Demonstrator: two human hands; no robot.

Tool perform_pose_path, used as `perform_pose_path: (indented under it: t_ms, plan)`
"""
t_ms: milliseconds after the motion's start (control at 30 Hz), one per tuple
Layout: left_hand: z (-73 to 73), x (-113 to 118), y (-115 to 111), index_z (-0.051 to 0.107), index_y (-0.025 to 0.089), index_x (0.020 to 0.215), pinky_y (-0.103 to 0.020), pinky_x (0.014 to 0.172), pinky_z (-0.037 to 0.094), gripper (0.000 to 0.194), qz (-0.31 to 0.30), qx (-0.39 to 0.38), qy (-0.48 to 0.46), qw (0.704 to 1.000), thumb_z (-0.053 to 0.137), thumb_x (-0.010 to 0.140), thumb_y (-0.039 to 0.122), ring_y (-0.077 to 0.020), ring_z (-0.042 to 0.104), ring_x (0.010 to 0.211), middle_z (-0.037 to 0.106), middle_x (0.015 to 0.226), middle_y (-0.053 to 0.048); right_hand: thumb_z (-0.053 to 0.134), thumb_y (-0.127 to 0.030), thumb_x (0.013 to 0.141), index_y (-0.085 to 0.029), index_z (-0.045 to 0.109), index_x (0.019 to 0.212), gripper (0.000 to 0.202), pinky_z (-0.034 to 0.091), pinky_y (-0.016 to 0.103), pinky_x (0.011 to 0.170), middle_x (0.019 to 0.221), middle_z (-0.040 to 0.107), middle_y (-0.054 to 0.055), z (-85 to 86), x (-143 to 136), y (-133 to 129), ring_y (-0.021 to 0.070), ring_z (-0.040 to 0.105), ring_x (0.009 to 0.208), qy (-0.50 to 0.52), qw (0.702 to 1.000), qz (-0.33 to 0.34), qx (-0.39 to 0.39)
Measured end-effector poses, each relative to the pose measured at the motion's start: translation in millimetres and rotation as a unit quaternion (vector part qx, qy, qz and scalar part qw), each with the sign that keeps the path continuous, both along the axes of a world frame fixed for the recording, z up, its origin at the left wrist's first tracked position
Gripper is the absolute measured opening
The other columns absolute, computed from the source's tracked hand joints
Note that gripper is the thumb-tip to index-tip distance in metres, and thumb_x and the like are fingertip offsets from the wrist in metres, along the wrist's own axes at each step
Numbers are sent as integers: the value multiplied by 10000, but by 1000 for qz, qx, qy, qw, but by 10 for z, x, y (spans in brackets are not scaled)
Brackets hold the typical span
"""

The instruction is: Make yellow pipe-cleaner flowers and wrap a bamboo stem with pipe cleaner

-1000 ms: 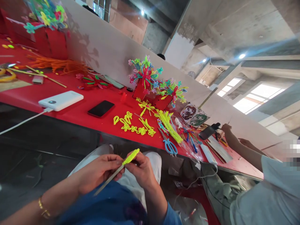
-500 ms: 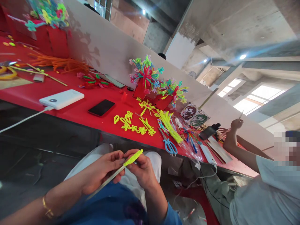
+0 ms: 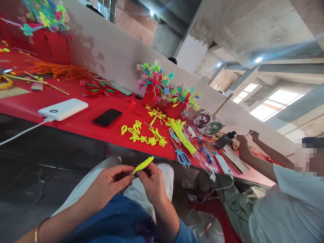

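Note:
My left hand [image 3: 111,184] pinches a thin pale stick over my lap; most of the stick is hidden behind the fingers. A fuzzy yellow strip [image 3: 143,164] is wound round the stick's upper end, and my right hand [image 3: 152,180] grips it from the right. Both hands are close together in front of the table edge. On the red table beyond them lie small yellow looped flowers [image 3: 152,140], a bundle of yellow fuzzy stems [image 3: 183,136] and light-blue-handled scissors [image 3: 182,158].
A black phone [image 3: 107,117] and a white power bank [image 3: 63,109] with a cable lie on the red table [image 3: 83,130]. Flower arrangements [image 3: 155,82] stand near the partition. To the right, a person [image 3: 286,199] works with both hands raised over the table.
My left hand has tilted and moved slightly, and the stick's long lower part no longer shows. The other person's hands have come lower and closer together. The view has shifted slightly.

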State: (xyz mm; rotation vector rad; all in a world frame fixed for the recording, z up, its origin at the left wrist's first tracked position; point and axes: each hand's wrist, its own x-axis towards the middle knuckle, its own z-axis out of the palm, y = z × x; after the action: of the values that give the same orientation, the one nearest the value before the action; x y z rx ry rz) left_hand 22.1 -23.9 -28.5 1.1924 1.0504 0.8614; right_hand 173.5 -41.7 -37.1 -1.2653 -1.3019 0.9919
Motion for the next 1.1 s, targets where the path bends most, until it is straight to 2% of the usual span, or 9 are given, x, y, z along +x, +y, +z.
perform_pose_path:
  t_ms: [100,200,300,467,667,800,933,1100]
  plan:
    - [53,23,5,731,214,666,-244,498,402,238,14,-11,7,1000,768,540,413,-161,511,554,637,575,16,605,-207,691,-195,618,712,28,445,239,583,668,599,-13,20,-2,5,141,541,623,-36,999,-13,17]
    - [122,47,8,720,216,613,-228,458,354,205,12,-57,-9,998,762,513,391,-133,445,500,558,502,48,622,-184,702,-196,633,701,16,443,237,614,711,593,-9,31,17,9,143,553,674,-66,997,4,29]
    - [156,56,15,715,217,588,-222,463,344,190,-5,-85,-20,996,776,498,373,-125,427,499,546,493,55,635,-189,729,-207,659,730,30,447,237,624,736,593,-10,22,43,9,142,559,690,-64,998,23,17]
    - [79,40,28,724,198,620,-218,498,332,248,-43,-79,-32,995,818,520,404,-127,415,552,557,535,38,644,-182,749,-227,714,833,118,471,241,664,827,642,2,26,82,5,154,596,768,-52,997,39,32]
    - [-64,13,32,698,181,603,-210,484,309,344,-79,-75,-34,993,797,575,509,-121,388,549,500,536,32,622,-118,743,-254,713,766,165,499,219,688,822,650,-22,78,141,28,145,620,785,-68,992,101,26]
    - [-62,-19,39,689,186,575,-202,456,292,316,-97,-72,-16,993,807,574,479,-116,367,531,492,524,32,645,-128,736,-228,712,790,132,515,237,746,886,645,-6,109,200,71,148,633,818,-81,985,149,37]
    - [-49,-46,55,699,200,574,-200,413,249,266,-128,-80,4,989,803,572,445,-108,325,492,478,505,42,660,-134,736,-221,719,849,155,505,272,844,950,659,8,161,273,111,160,638,890,-135,965,216,68]
    - [-45,-48,76,721,205,585,-203,423,234,204,-144,-88,21,985,792,569,395,-107,318,483,475,482,48,650,-104,734,-225,702,775,138,488,290,855,893,657,3,224,302,119,162,629,889,-203,945,233,112]
